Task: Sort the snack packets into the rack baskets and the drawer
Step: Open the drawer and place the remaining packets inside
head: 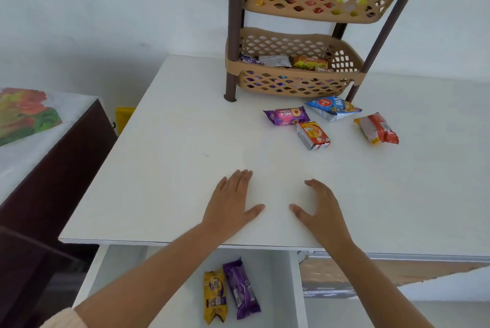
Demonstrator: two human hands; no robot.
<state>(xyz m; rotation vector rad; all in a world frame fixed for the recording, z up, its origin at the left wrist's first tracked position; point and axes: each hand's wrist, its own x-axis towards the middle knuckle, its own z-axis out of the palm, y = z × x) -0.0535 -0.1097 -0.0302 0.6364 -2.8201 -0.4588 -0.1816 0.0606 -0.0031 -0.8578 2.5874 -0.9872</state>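
Several snack packets lie on the white table [172, 168] in front of a tan two-tier rack: a purple Jim Jam Pops packet [287, 116], a blue packet [332, 108], a small orange-yellow packet [313, 135] and an orange-red packet [377, 128]. The upper basket [313, 13] shows many packets through its lattice. Some packets lie in the lower basket [291, 86]. The open white drawer [294, 288] below the table edge holds a yellow packet [215, 296] and a purple packet [241, 288]. My left hand [230, 208] lies flat and empty on the table. My right hand [322, 211] rests beside it, fingers apart.
A dark wooden cabinet [53, 176] with a flowered cloth [23, 112] stands to the left of the table. A yellow object [124, 118] sits in the gap between them. A white wall runs behind the rack.
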